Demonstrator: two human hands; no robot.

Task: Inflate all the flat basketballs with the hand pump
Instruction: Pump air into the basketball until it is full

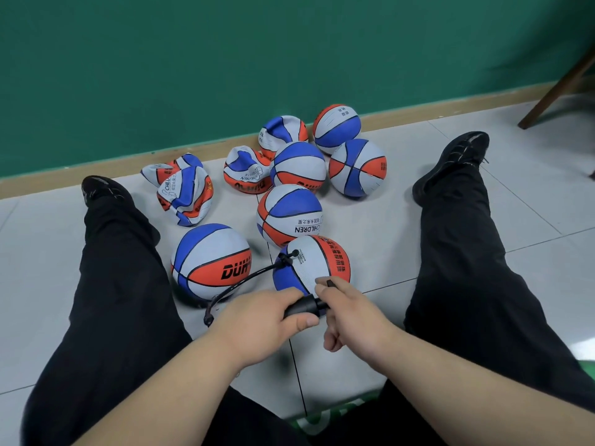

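Observation:
My left hand [260, 320] grips the black barrel of the hand pump [302, 306]. My right hand [347, 313] is closed on the pump's handle, pushed in close to the barrel. A black hose [244, 280] curves from the pump to a needle [293, 253] stuck in the red, white and blue basketball [317, 262] just beyond my hands. Several round balls lie on the floor, one at the near left [211, 260]. Crumpled flat balls lie farther back: one at the left [186, 196], one in the middle [246, 170], one near the wall [283, 132].
I sit on a grey tiled floor [531, 220] with both legs in black trousers spread, left leg [112, 268], right leg [467, 252]. A green wall with a wooden skirting [193, 149] stands behind the balls. A wooden furniture leg [557, 91] slants at the far right.

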